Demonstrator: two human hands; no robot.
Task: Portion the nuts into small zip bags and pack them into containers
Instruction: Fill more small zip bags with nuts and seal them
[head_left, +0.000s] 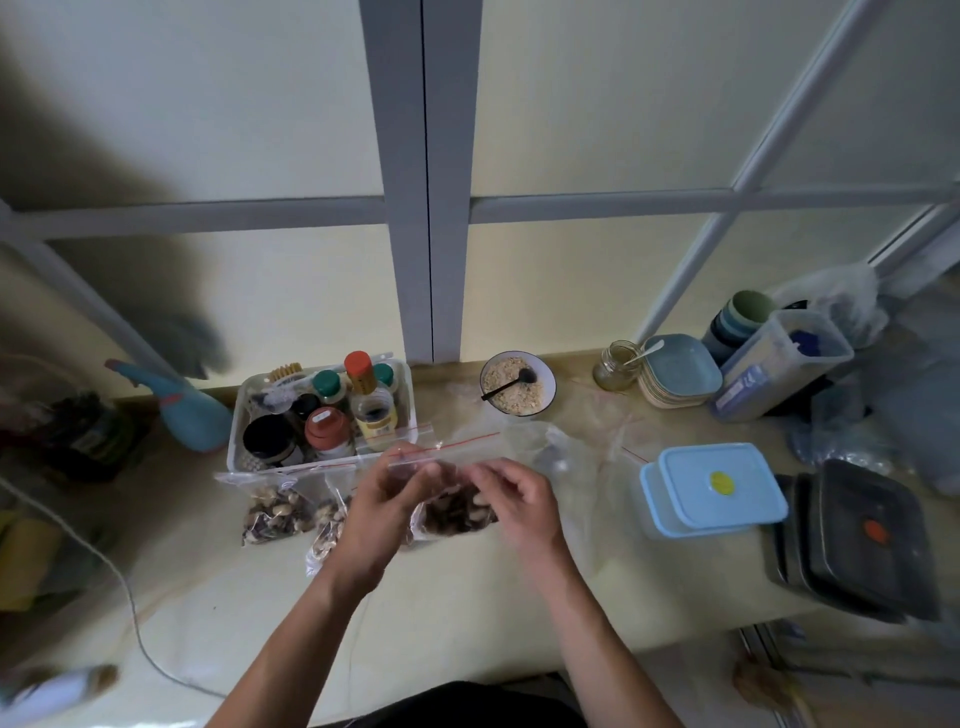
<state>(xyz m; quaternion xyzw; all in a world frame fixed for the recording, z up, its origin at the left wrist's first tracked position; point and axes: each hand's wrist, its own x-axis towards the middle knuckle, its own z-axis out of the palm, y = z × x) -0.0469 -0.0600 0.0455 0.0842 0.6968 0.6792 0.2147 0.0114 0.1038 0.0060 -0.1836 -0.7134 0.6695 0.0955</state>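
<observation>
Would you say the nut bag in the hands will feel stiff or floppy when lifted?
Likely floppy: the nut bag is thin clear film. Its nuts sit low, so it should sag bottom-heavy. Both hands, left and right, pinch its top.

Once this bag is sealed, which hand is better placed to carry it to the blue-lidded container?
Probably the right hand: it already pinches the zip bag, and the blue-lidded container sits on its side. The left hand would have to cross over.

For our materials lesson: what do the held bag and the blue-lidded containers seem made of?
Zip bag: thin clear plastic film, glossy; the nuts show through and it crinkles. Blue-lidded containers: seemingly rigid plastic, with smooth matte lids and translucent walls.
</observation>
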